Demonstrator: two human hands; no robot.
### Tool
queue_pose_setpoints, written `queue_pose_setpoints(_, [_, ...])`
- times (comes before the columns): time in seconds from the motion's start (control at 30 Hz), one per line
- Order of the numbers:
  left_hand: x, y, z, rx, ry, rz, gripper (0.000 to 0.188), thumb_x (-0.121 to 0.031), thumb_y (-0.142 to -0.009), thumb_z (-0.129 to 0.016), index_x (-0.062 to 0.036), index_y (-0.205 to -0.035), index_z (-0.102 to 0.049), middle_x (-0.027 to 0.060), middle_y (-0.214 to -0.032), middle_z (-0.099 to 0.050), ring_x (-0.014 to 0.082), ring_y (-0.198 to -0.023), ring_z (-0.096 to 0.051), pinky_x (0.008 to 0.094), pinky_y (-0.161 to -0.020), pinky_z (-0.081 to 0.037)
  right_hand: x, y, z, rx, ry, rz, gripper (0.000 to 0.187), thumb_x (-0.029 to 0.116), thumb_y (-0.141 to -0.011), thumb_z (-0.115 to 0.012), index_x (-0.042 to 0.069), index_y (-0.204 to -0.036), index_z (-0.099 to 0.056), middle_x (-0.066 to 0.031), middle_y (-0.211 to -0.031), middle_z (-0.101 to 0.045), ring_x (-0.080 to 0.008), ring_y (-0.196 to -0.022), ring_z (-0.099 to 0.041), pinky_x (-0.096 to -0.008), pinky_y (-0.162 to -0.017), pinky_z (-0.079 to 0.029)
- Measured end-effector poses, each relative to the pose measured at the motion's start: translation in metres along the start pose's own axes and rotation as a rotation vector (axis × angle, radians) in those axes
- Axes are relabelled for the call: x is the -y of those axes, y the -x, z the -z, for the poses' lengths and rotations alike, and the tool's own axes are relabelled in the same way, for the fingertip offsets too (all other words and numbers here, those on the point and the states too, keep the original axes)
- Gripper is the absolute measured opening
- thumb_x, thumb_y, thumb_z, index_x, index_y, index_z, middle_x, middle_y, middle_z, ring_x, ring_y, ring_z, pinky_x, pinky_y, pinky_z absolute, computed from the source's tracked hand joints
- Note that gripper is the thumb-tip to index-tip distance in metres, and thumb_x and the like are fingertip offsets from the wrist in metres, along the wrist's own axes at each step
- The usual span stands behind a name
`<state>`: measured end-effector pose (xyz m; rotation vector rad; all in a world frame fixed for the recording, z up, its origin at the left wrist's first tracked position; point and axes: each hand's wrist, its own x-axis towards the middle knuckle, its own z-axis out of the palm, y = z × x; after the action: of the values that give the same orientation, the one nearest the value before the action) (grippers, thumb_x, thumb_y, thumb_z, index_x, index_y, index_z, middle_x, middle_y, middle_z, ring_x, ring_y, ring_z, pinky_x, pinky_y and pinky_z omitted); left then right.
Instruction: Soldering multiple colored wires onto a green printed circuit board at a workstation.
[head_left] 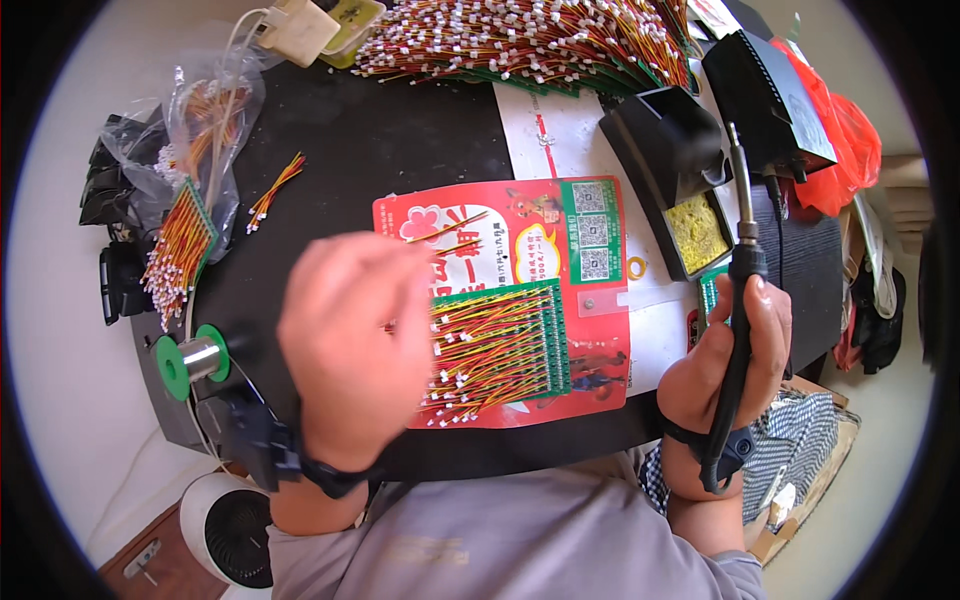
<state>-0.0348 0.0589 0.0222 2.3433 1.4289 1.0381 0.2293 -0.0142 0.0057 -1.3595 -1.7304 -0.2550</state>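
Sponge (698, 232) sits in a soldering stand (645, 150), wires (208, 108) in a clear bag (244, 112); the right hand (698, 378) grips a soldering iron (741, 310); the left hand (350, 345) (grip unclear) partly hides wired circuit boards (552, 340) on red sheeting (598, 340).

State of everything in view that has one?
Right hand: closed on iron
Iron: held, tip up; heat can't be told
Left hand: blurred, grip unclear
Board: wired, flat on red mat
Stand: without iron
Sponge: in stand's tray
Spool: on its side, solder wound on
Red bag: crumpled
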Motion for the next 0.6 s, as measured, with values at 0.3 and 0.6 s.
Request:
queue_pose_setpoints(0.3, [0.031,-0.005,-0.01,0.12,0.009,0.136,0.02,0.007,-0.081,-0.069,0.0008,-0.1,-0.073,0.0124,-0.089,-0.07,0.02,-0.076,-0.066,0.0299,-0.067,-0.051,-0.001,-0.005,-0.003,0.077,-0.058,0.103,0.037,0.007,-0.093,-0.062,-0.002,-0.128,-0.055,-0.0194,-0.098,-0.061,-0.0302,-0.078,-0.058,-0.0421,-0.07,-0.049])
queue_pose_setpoints(0.6, [0.034,-0.008,-0.011,0.173,0.012,0.169,0.019,0.008,-0.085,-0.064,0.0027,-0.102,-0.069,0.0131,-0.089,-0.066,0.0229,-0.076,-0.065,0.0309,-0.07,-0.052,0.01,-0.005,0.015,0.32,-0.122,0.086,0.048,0.006,-0.09,-0.065,0.007,-0.133,-0.044,-0.0176,-0.102,-0.059,-0.0308,-0.081,-0.059,-0.0418,-0.07,-0.05])
